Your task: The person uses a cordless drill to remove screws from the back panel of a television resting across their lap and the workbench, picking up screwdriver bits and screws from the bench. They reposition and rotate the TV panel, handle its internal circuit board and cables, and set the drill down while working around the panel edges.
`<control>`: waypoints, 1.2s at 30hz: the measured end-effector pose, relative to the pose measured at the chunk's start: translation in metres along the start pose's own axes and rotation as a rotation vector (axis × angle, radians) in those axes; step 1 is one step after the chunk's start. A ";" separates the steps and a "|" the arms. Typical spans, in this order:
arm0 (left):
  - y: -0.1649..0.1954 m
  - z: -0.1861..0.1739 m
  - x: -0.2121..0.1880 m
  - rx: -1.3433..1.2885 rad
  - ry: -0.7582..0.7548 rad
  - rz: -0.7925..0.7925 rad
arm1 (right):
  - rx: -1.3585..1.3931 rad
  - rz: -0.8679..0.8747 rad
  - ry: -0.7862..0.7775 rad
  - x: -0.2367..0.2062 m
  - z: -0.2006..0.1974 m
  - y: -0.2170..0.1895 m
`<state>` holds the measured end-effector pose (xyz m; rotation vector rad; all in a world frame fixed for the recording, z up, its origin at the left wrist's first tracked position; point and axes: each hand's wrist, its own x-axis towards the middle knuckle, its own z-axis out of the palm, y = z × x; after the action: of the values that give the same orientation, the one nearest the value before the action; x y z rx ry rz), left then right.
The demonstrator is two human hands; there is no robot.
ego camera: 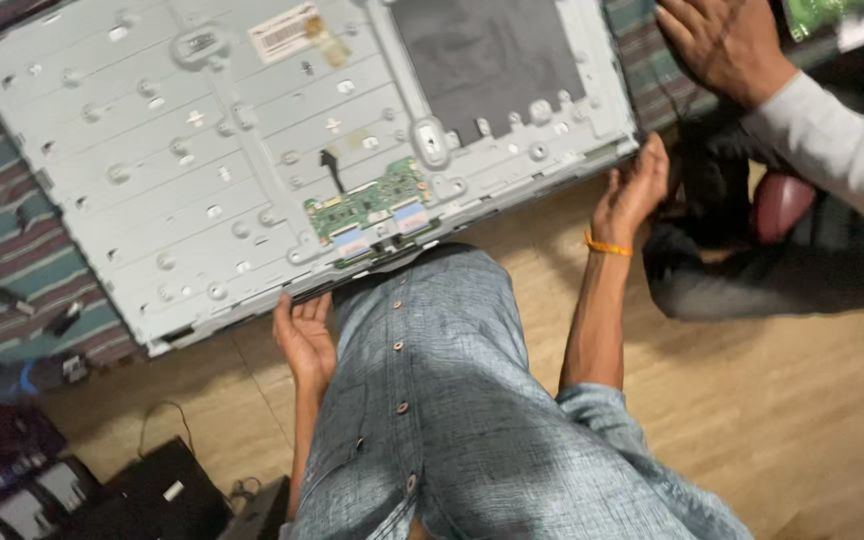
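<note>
The bare metal back of a flat television panel (252,150) lies face down on a striped rug (12,230) over wood flooring (802,400). The left hand (304,335) cups its near edge from below, fingers curled; the right hand (632,190) grips the near right corner. Lifting evenly with both palms would likely spare the green circuit board (367,200). A co-worker's hand (722,45) rests beyond that corner.

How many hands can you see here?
3: the left hand under the metal panel's near edge, the right hand at its right corner, and another person's hand top right. Others may be hidden.
</note>
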<state>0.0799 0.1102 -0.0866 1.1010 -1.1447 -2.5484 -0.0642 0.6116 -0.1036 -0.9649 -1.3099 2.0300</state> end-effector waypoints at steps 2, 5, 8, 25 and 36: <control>0.006 0.002 0.001 0.006 -0.017 -0.003 | -0.036 -0.058 -0.052 0.000 0.002 0.003; 0.011 0.001 0.006 0.000 -0.019 -0.025 | -0.290 -0.315 -0.181 0.013 0.035 -0.032; 0.012 -0.001 0.009 0.012 -0.037 -0.062 | -1.311 -1.139 -0.660 0.091 0.087 -0.114; 0.030 -0.025 0.020 0.453 -0.114 -0.032 | -1.303 -1.601 -0.750 0.074 0.122 -0.135; 0.177 0.041 -0.013 1.217 -0.736 0.110 | -0.329 -0.449 -0.330 -0.066 0.141 -0.022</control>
<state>0.0331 0.0158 0.0622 0.0390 -2.9897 -2.0423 -0.1351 0.4946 -0.0266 -0.4103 -1.8846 1.6969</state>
